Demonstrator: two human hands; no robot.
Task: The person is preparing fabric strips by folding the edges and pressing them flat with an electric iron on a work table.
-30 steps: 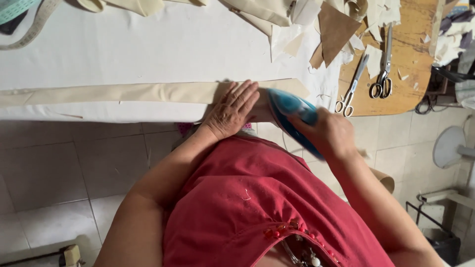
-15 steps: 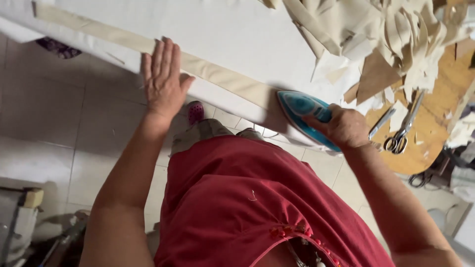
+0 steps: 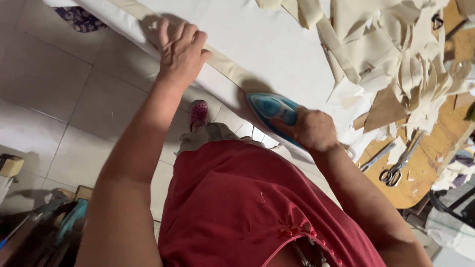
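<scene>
A: Hands first. Left hand lies flat, fingers spread, pressing the beige fabric strip well up the strip from the iron. Right hand wraps the iron's handle, fist closed.

B: And the strip?

A: Along the near edge of the white-covered bench, running under the iron's nose.

B: Doing it well?

A: My judgement: hold the strip taut, glide the iron toward the flat hand, fingers clear. Beyond the iron: fabric scraps, scissors.
</scene>
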